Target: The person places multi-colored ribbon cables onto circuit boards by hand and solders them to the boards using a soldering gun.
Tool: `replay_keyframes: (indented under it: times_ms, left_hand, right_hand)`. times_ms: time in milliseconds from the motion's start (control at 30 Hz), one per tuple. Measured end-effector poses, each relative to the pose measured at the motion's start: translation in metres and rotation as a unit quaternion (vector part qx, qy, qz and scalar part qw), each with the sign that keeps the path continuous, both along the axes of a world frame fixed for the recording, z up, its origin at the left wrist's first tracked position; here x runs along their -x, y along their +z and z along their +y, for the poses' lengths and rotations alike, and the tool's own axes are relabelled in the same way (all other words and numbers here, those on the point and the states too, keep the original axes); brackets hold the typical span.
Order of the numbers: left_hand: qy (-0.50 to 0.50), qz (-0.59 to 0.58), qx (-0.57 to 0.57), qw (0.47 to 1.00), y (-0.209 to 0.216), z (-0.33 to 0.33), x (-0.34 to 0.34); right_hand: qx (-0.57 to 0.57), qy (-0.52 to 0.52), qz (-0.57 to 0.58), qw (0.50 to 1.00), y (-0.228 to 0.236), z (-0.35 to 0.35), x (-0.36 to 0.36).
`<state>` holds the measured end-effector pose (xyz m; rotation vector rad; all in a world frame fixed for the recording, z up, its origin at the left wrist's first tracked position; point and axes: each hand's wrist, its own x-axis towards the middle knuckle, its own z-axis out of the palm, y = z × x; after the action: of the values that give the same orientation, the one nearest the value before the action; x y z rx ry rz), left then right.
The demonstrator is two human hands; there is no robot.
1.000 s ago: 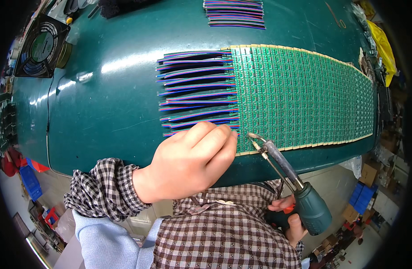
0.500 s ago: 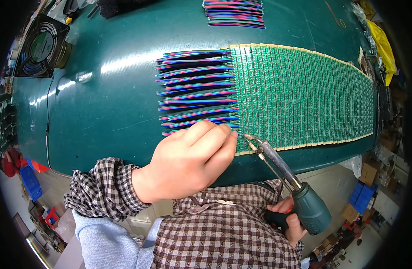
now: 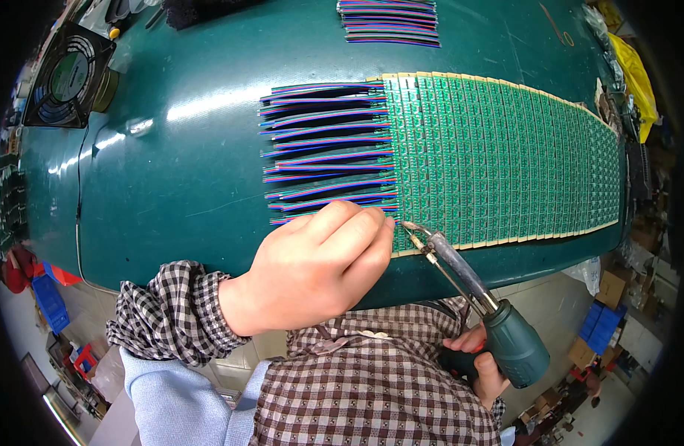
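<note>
Fingers pinched together, my left hand (image 3: pixel 320 260) holds a ribbon wire (image 3: pixel 286 221) by its end against the left edge of the green circuit board panels (image 3: pixel 498 163). The fingertips partly hide that wire end. My right hand (image 3: pixel 485 364) grips a dark green soldering gun (image 3: pixel 514 346) by its handle, below the table edge. The gun's bent tip (image 3: pixel 409 225) reaches the board just right of my left fingertips; whether it touches the pad is too small to tell. Above my left hand, several multicoloured ribbon wires (image 3: pixel 327 134) lie in rows, their right ends at the board's edge.
A stack of loose ribbon wires (image 3: pixel 390 22) lies at the far side of the green table (image 3: pixel 178 178). A black fan (image 3: pixel 68 76) stands at the far left, its cord running down the table. A yellow bag (image 3: pixel 636 82) sits beyond the right end.
The soldering gun's tip has shifted very slightly left, nearer my left fingertips. My left hand stays in place on the wire.
</note>
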<state>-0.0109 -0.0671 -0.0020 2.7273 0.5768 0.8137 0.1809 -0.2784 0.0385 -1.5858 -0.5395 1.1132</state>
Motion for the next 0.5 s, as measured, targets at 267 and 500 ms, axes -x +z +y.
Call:
replay_keyframes:
  times_ms: [267, 500]
  left_hand:
    - [-0.002, 0.007, 0.009, 1.0, 0.0014, 0.0, 0.0008]
    - [-0.002, 0.005, 0.006, 1.0, -0.0002, -0.001, 0.0004]
  right_hand:
    - [0.009, 0.007, -0.001, 1.0, 0.0023, 0.0006, -0.0004]
    - [0.005, -0.009, 0.003, 1.0, 0.0005, -0.0033, -0.0015]
